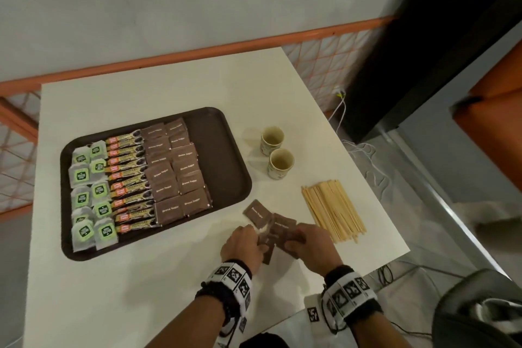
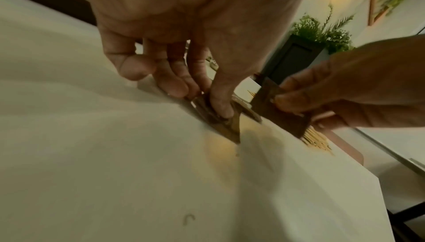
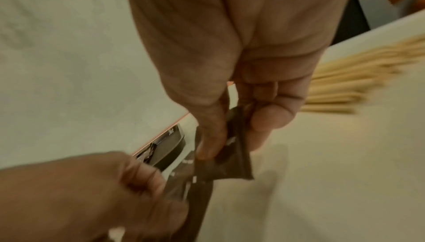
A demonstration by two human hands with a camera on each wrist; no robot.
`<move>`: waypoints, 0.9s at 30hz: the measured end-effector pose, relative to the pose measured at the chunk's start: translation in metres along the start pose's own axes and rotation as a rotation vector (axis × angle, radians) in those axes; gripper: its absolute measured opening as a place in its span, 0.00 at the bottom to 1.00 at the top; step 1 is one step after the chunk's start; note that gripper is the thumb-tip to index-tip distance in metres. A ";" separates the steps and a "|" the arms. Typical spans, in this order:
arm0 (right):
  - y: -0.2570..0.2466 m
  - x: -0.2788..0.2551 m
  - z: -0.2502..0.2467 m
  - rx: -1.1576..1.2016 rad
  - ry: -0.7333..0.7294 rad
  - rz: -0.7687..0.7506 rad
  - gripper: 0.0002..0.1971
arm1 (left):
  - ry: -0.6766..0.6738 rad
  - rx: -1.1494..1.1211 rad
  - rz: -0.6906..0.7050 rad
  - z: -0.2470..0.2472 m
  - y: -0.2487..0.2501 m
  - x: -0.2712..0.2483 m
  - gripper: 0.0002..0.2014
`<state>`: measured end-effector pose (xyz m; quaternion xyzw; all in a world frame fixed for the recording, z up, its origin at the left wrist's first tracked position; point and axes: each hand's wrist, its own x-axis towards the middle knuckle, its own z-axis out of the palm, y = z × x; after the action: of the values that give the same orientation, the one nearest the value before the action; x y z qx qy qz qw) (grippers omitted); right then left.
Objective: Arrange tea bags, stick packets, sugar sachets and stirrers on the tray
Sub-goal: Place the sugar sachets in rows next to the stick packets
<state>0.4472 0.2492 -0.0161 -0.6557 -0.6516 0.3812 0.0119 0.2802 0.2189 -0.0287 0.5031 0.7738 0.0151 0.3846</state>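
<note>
A dark brown tray [image 1: 223, 155] on the white table holds columns of green-labelled tea bags [image 1: 90, 195], stick packets [image 1: 128, 175] and brown sugar sachets [image 1: 175, 167]; its right strip is bare. In front of the tray lie a few loose brown sugar sachets [image 1: 257, 212]. My left hand [image 1: 243, 243] pinches brown sachets [image 2: 220, 116] against the table. My right hand [image 1: 309, 243] pinches another brown sachet [image 3: 232, 160] between thumb and fingers, lifted a little. A pile of wooden stirrers [image 1: 333, 210] lies just right of my right hand.
Two small paper cups [image 1: 271, 140] [image 1: 281, 162] stand between the tray and the stirrers. The table's right edge [image 1: 375, 192] runs close behind the stirrers. Cables lie on the floor to the right, and an orange seat [image 1: 491, 127] stands beyond.
</note>
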 end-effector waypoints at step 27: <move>0.024 0.001 0.010 0.471 -0.125 0.079 0.14 | -0.288 0.089 0.246 -0.034 0.003 0.044 0.27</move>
<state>0.4625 0.2417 -0.0364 -0.6350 -0.5179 0.5626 0.1093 0.2528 0.2674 -0.0290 0.6074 0.6432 -0.0445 0.4640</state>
